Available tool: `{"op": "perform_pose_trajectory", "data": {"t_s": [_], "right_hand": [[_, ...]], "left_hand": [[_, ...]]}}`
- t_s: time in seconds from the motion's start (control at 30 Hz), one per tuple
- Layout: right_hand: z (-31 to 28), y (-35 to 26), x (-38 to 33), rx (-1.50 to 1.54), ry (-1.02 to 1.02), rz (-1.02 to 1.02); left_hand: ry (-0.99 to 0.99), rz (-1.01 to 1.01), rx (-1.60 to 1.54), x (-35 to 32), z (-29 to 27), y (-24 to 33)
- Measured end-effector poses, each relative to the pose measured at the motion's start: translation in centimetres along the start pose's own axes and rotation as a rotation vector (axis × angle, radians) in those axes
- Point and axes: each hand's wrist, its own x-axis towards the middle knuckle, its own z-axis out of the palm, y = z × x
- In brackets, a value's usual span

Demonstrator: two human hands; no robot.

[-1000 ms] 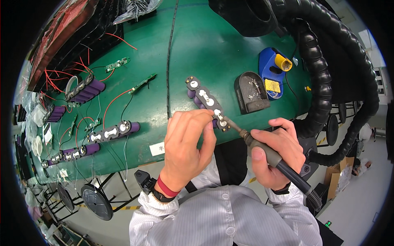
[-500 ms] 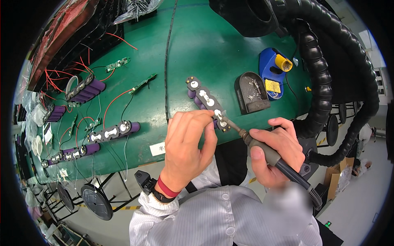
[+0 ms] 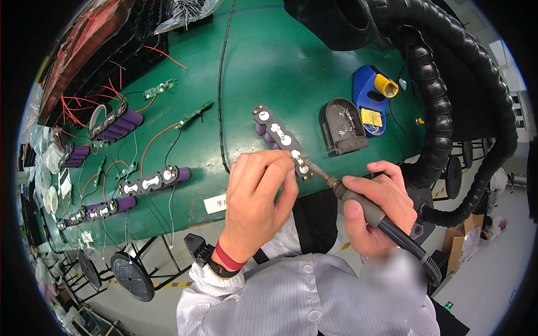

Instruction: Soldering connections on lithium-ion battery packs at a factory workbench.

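Note:
A purple battery pack [image 3: 274, 130] with a dark top holder and white metal tabs lies slantwise on the green table. My left hand [image 3: 258, 193] is closed at its near end, thumb and fingertips together beside the tabs. What those fingers pinch is hidden or too small to name. In my right hand [image 3: 378, 207] is a soldering iron [image 3: 364, 207], gripped around its grey-brown handle. The iron's tip reaches the tab nearest me on the pack, just right of my left fingertips; whether it touches cannot be told.
A black tray with metal scraps [image 3: 330, 131] and a blue iron stand [image 3: 364, 84] sit to the right. Black ribbed hoses [image 3: 431, 101] arch beyond them. A black cord [image 3: 223, 73] runs toward my left hand. More wired battery packs [image 3: 148, 182] and circuit boards [image 3: 194, 115] lie left.
The battery pack has shifted slightly left. The black cord has also swung a little left. Both hands and the iron stay almost in place.

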Motion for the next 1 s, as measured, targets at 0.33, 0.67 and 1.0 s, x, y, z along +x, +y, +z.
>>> {"op": "perform_pose_trajectory", "data": {"t_s": [0.33, 0.67, 1.0], "right_hand": [[0.1, 0.1, 0.0, 0.003, 0.003, 0.004], [-0.5, 1.7, -2.3, 0.080, 0.186, 0.090], [0.7, 5.5, -4.2, -0.005, 0.181, 0.398]], "left_hand": [[0.007, 0.000, 0.007, 0.0, 0.1, 0.0], [0.015, -0.046, 0.005, 0.2, -0.2, 0.3], [0.010, -0.051, 0.001, 0.4, -0.2, 0.5]]}}
